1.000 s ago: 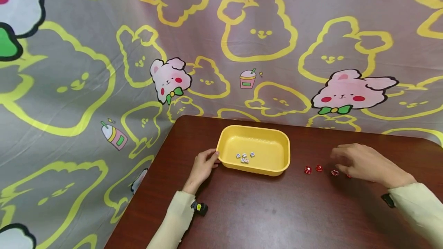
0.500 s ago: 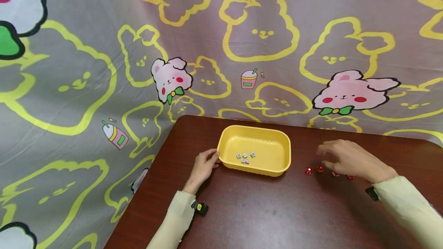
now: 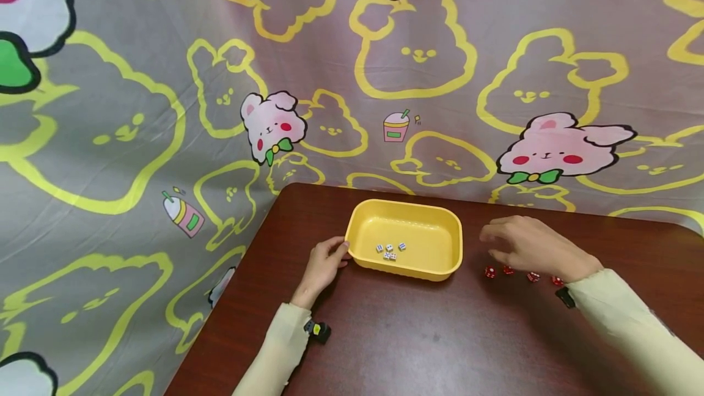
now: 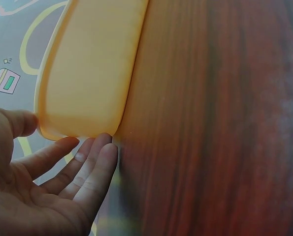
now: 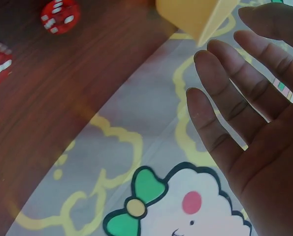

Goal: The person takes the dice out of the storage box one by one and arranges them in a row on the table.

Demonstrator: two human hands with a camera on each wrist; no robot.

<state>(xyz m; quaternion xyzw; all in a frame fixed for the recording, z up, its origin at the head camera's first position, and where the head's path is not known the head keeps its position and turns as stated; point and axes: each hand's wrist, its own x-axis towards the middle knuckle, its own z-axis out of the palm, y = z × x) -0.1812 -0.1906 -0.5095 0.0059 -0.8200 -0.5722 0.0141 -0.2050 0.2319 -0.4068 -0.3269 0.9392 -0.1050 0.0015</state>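
A yellow tray stands on the table with several small white dice on its floor. At its left end my left hand holds it, thumb at the rim and fingers against the end wall, as the left wrist view also shows. My right hand is above the table to the right of the tray, fingers spread apart and nothing held in the right wrist view. Below it several red dice lie in a loose row, two of them partly covered by the hand or its shadow.
The dark brown wooden table extends toward me and to the right. A grey cartoon-print cloth hangs behind the table and along its left side.
My right hand has moved left over the row of red dice toward the tray, uncovering the rightmost red die. The left hand, tray and white dice stay in place.
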